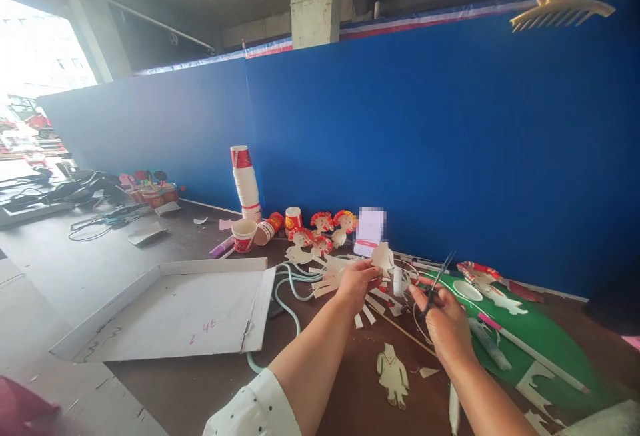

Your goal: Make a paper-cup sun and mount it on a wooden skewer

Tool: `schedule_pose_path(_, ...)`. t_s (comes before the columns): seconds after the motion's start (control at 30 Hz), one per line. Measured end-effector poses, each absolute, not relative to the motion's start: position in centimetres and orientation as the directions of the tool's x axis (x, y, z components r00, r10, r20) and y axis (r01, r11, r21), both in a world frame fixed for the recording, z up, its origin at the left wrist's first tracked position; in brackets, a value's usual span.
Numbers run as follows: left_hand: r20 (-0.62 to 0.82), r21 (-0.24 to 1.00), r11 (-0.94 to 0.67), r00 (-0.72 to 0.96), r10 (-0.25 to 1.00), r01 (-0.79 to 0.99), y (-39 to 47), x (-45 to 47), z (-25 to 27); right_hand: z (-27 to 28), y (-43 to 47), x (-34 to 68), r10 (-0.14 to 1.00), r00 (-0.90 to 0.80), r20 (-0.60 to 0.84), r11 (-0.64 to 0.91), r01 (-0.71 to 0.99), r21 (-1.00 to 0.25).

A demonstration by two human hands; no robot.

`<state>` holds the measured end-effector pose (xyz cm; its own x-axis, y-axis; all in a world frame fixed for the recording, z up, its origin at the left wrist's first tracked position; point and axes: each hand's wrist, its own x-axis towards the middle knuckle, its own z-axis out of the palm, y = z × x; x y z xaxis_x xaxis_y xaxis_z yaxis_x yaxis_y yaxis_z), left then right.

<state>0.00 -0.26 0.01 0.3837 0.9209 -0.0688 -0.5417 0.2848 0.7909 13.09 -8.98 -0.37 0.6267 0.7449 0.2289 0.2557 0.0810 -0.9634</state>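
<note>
Pinching a pale paper cutout [383, 257] at one o'clock of my left hand [361, 283], I hold scissors [441, 276] in my curled right hand [447, 324], pointing toward one; a paper figure [392, 373] lies at six o'clock, stacked cups [247, 186] at ten.

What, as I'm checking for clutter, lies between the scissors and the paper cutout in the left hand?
A small white object shows between the cutout and the scissors; whether it blocks them is unclear.
</note>
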Motion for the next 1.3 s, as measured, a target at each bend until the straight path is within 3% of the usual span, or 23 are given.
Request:
schedule_pose_path(0.27, -0.041, 0.736, 0.284, 0.378, 0.925, -0.615, -0.3, 0.1, 0.2, -1.3, -8.6, 13.7, 0.781, 0.595, 0.191, 0.059, 0.234, -0.97)
schedule_pose_path(0.63, -0.138, 0.675, 0.314, 0.304, 0.943, -0.668, 0.0, 0.3, 0.0, -2.5, -8.2, 14.3, 0.814, 0.552, 0.183, 0.073, 0.216, -0.974)
schedule_pose_path(1.3, -0.163, 0.681, 0.3, 0.26, 0.952, -0.668, 0.2, 0.3, -0.2, -2.5, -8.2, 14.1, 0.829, 0.533, 0.171, 0.043, 0.244, -0.969)
